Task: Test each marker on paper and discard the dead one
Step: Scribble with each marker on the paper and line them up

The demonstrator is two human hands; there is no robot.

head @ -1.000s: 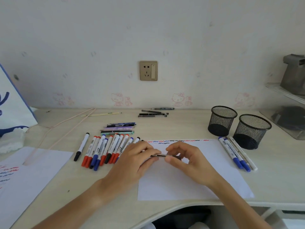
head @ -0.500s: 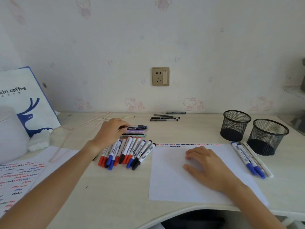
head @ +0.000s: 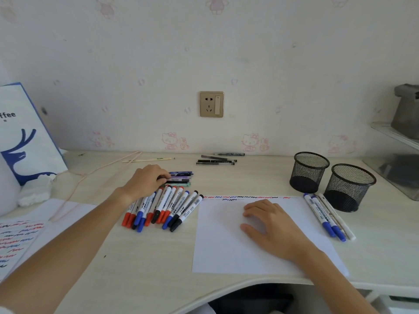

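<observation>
While the bag (head: 27,141) reads "ffee", marker (head: 166,201) labels blur.

At nine o'clock, the white paper bag (head: 29,141) with a blue deer figure shows the letters "ffee". Print on the marker barrels (head: 174,205) is too small to read.

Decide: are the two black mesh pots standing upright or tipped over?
Upright. Both black mesh pots stand on their bases, round rims facing up.
</observation>
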